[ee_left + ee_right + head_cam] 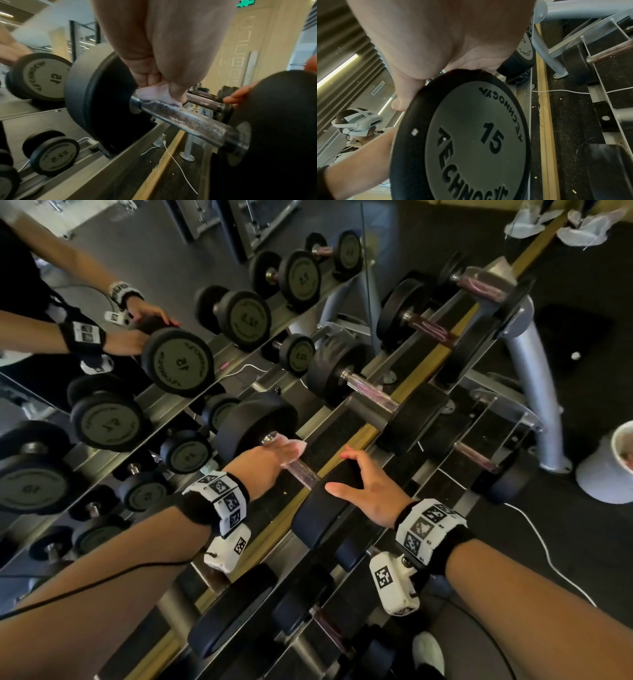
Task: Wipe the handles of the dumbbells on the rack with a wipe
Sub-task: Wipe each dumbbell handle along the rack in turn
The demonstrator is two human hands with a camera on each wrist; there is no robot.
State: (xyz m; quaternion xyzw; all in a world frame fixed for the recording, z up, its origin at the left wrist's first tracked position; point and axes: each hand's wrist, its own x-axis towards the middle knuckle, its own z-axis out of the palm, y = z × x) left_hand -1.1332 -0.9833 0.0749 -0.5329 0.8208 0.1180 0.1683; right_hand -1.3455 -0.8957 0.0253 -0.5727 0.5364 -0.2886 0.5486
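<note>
A black dumbbell marked 15 (476,135) lies on the top tier of the rack (346,440). My left hand (284,453) pinches a pale pink wipe (295,447) against the far end of its knurled metal handle (303,472), next to the far head (253,419). The left wrist view shows the wipe (154,93) bunched under my fingers on top of the handle (185,120). My right hand (342,472) grips the near head (325,511), thumb and fingers curled over its rim. That hand (445,54) covers the head's top edge in the right wrist view.
More dumbbells (363,378) sit along the rack to the right and on the lower tier. A mirror (171,361) behind the rack reflects them. A white bin (613,467) stands on the floor at right beside the grey rack leg (534,371). A white cable (548,553) crosses the floor.
</note>
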